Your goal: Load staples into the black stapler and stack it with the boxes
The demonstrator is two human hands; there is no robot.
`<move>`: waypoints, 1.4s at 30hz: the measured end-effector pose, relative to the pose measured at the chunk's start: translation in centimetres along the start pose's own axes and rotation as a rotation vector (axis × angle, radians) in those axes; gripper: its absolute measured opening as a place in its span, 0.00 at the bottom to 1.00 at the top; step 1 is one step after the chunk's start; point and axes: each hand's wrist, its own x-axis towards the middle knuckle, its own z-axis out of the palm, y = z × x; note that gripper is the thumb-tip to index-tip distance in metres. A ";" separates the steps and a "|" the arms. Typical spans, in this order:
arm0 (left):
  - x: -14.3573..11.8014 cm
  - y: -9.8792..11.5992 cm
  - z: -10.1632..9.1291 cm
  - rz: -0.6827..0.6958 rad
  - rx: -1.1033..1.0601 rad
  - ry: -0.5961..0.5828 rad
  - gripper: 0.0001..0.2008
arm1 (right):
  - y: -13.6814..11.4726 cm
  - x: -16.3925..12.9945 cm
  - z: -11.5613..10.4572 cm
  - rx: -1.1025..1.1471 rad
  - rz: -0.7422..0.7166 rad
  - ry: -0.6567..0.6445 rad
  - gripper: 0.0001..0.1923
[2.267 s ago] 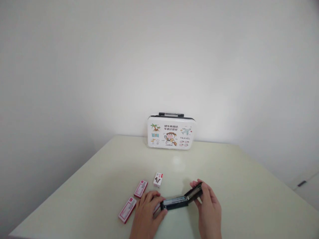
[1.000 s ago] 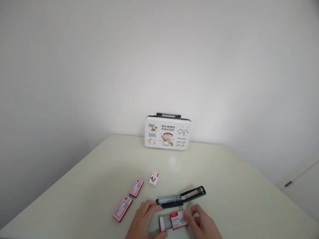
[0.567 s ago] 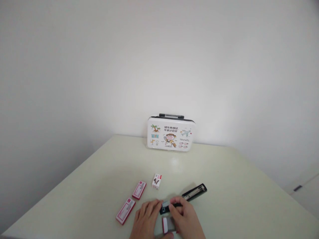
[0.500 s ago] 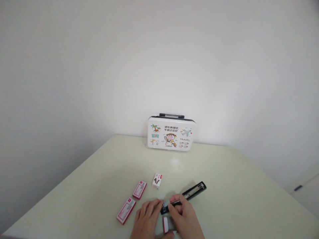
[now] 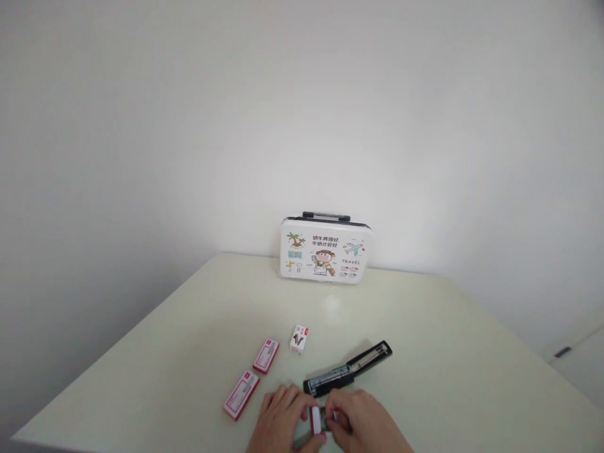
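Observation:
My left hand is closed on a small red-and-white box, which looks like a staple box, near the table's front edge. A grey part shows at the box's right end. There the fingers of my right hand are pinched together; whatever they grip is hidden. Just beyond both hands lies a black stapler, unfolded wide, its long top part reaching up to the right. A grey metal channel runs along it.
Two red-and-white boxes lie in a slanting row left of my hands. A smaller white box with a stapler picture sits farther back. At the wall stands a white case with cartoon prints and a black handle.
My right hand has left the stapler and come down toward me to the small box. The stapler now lies untouched. My left hand has closed in on the box.

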 end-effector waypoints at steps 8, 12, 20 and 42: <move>-1.0 -2.2 0.6 -0.053 -0.051 -0.041 0.27 | 6.5 -3.3 -0.3 0.243 0.177 -0.002 0.25; -0.7 -2.1 3.4 -0.024 -0.003 0.004 0.26 | 6.0 -2.9 1.9 0.323 0.142 -0.012 0.18; 0.2 0.0 1.4 -0.173 -0.067 0.360 0.12 | 9.0 -3.9 0.6 0.514 0.306 0.189 0.31; 2.1 0.5 -0.6 -0.173 -0.109 0.255 0.10 | 0.8 4.3 -2.6 0.044 0.008 0.083 0.09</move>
